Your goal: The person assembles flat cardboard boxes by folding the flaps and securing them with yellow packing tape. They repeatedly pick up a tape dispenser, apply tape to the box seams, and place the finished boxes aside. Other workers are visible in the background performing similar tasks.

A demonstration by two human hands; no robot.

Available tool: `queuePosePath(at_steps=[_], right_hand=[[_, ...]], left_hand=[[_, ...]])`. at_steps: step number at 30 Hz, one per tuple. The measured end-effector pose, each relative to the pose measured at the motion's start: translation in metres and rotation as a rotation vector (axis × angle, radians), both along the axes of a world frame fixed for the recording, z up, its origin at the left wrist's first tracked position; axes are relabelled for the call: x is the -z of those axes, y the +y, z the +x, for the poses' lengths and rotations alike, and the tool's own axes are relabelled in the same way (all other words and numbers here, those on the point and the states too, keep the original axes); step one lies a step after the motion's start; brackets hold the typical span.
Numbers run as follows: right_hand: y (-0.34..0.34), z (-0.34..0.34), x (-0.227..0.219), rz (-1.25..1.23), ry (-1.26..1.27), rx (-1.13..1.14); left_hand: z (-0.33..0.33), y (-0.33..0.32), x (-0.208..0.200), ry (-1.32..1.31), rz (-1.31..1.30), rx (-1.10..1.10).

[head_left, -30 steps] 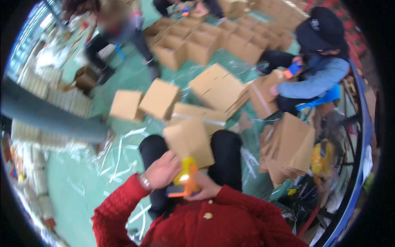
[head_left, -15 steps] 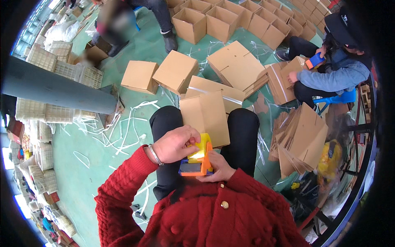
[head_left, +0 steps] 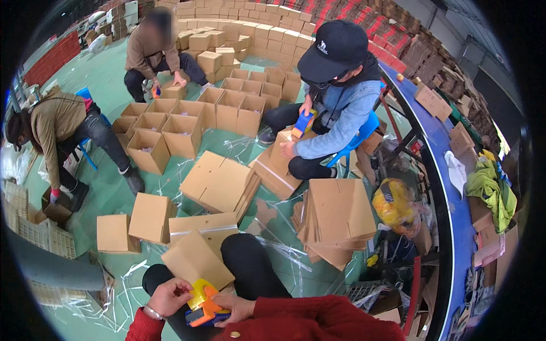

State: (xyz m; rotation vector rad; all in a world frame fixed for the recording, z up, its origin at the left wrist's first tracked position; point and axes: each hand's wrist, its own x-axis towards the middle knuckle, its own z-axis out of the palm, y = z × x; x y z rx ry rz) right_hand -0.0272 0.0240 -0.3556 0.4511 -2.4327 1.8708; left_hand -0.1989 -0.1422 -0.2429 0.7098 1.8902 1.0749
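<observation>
Tape dispenser (head_left: 206,307) over your lap, left hand (head_left: 169,296) at its left, right hand (head_left: 239,308) at its right. Just beyond, between your knees (head_left: 250,261): a carton (head_left: 198,261), with a cardboard bundle (head_left: 199,223) behind. Left of the bundle, two cartons (head_left: 151,217) side by side; beyond it, a flat stack (head_left: 210,183). To your right, a leaning cardboard pile (head_left: 344,210), then a plastic bag (head_left: 394,202), then a long table (head_left: 458,241) with clothing (head_left: 490,190) on it. Ahead-right, a co-worker (head_left: 341,116) on a stool (head_left: 359,139). Farther ahead, open boxes (head_left: 153,160) in rows, a second co-worker (head_left: 142,54) behind; crates (head_left: 57,241) far left.
</observation>
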Motion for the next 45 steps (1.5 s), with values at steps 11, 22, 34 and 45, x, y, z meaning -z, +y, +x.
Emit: queuePosePath(at_steps=[11,22,34,45], right_hand=[[0.002,0.000,-0.002,0.007,-0.095,-0.046],[0.002,-0.003,-0.003,-0.044,0.003,-0.039],[0.008,0.000,-0.015,-0.045,-0.149,-0.004],[0.013,-0.009,-0.024,-0.098,-0.159,-0.049]], left_hand=[[-0.007,0.003,-0.001,-0.113,-0.042,0.008],[0.010,0.002,-0.011,0.282,-0.033,0.057],[0.029,-0.007,-0.034,0.342,-0.011,0.076],[0.011,-0.001,-0.036,0.418,-0.016,0.153]])
